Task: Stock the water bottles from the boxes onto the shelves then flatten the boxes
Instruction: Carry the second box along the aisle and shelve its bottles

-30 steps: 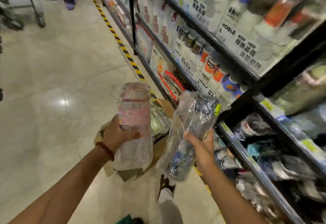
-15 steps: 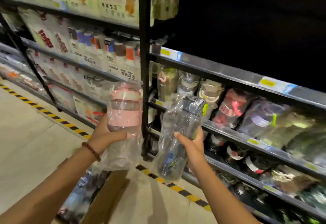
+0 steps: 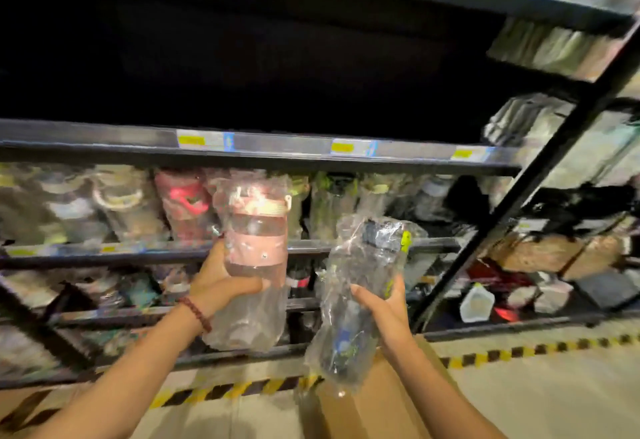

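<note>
My left hand (image 3: pixel 218 283) grips a pink-banded clear water bottle (image 3: pixel 256 231) wrapped in a plastic bag, held upright before the shelves. Lower and to the right, my right hand (image 3: pixel 382 307) holds a dark-lidded clear bottle (image 3: pixel 367 265) with green accents, also bagged. Both bottles hang in front of a shelf (image 3: pixel 346 246) packed with bagged bottles. A brown cardboard box (image 3: pixel 374 400) lies on the floor under my right forearm.
Above the stocked rows, a wide shelf (image 3: pixel 277 148) with yellow price tags stands dark and bare-looking. A slanted black upright (image 3: pixel 540 179) divides off a bay with bags and goods at right. Yellow-black hazard tape (image 3: pixel 540 352) runs along the floor at the shelf base.
My view has swung right and turned to face the shelving squarely. Both hands keep the same bottles, now raised in front of the middle shelf rows; the aisle floor has left view.
</note>
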The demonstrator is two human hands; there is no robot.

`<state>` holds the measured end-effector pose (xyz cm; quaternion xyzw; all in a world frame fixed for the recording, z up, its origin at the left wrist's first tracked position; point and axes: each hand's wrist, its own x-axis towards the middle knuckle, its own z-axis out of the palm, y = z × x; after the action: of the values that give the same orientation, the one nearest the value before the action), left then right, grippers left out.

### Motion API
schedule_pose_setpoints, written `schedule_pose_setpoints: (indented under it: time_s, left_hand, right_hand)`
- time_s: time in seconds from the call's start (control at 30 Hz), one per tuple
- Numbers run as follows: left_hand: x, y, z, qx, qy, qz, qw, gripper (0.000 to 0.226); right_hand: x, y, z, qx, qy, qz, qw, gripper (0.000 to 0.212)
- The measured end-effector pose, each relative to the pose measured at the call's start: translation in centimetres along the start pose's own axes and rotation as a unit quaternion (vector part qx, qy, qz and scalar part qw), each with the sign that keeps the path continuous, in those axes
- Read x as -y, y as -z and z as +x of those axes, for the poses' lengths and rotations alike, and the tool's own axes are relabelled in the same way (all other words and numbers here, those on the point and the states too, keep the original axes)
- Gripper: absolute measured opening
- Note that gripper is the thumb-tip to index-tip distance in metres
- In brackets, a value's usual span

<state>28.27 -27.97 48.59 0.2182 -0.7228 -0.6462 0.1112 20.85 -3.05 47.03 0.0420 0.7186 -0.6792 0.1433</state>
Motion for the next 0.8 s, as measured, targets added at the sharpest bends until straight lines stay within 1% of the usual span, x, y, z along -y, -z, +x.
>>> schedule_pose_setpoints:
  time_s: [0.07, 0.17, 0.27, 0.33, 0.4, 0.43, 0.5, 0.57, 0.67, 0.8]
  left_hand:
    - [-0.5, -4.6, 1.1, 0.03, -0.001, -0.005, 1.0, 0.096]
    - [-1.0, -10.3, 2.6, 0.057, -0.004, -0.001, 0.998, 0.103]
    - [-1.5, -14.2, 3.4, 0.083, 0.015, -0.001, 0.996, 0.092]
    - [-1.5, -15.3, 3.5, 0.1, 0.011, 0.01, 0.995, 0.097]
    - [-1.7, -16.9, 4.5, 0.133, 0.005, 0.029, 0.991, 0.104]
    - [-1.8, -17.3, 4.8, 0.145, 0.005, 0.034, 0.989, 0.107]
    - [-1.9, -18.4, 5.8, 0.186, 0.007, 0.044, 0.982, 0.11]
    - [-2.1, -19.4, 6.6, 0.213, 0.005, 0.061, 0.975, 0.108]
    - [-2.4, -21.3, 7.7, 0.232, 0.006, 0.077, 0.97, 0.105]
    - [-2.7, -23.5, 8.4, 0.263, 0.0, 0.086, 0.961, 0.1]
  right_hand:
    - [-0.1, 3.3, 1.3, -0.024, -0.006, 0.002, 1.0, 0.098]
    - [-0.3, 7.7, 2.8, -0.073, -0.015, -0.016, 0.997, 0.103]
    - [-0.7, 11.0, 3.9, -0.105, -0.022, -0.017, 0.994, 0.098]
    - [-0.8, 12.1, 3.9, -0.115, -0.022, -0.014, 0.993, 0.096]
    - [-1.1, 13.4, 4.5, -0.128, -0.023, 0.003, 0.992, 0.098]
    - [-1.2, 13.6, 4.5, -0.13, -0.022, 0.011, 0.991, 0.096]
    - [-2.0, 13.8, 4.3, -0.146, -0.023, 0.023, 0.989, 0.085]
    - [-2.6, 13.7, 3.7, -0.173, -0.019, 0.027, 0.984, 0.081]
    - [-3.6, 14.2, 3.1, -0.207, -0.035, 0.037, 0.977, 0.09]
    - [-3.8, 15.5, 3.2, -0.249, -0.045, 0.048, 0.966, 0.08]
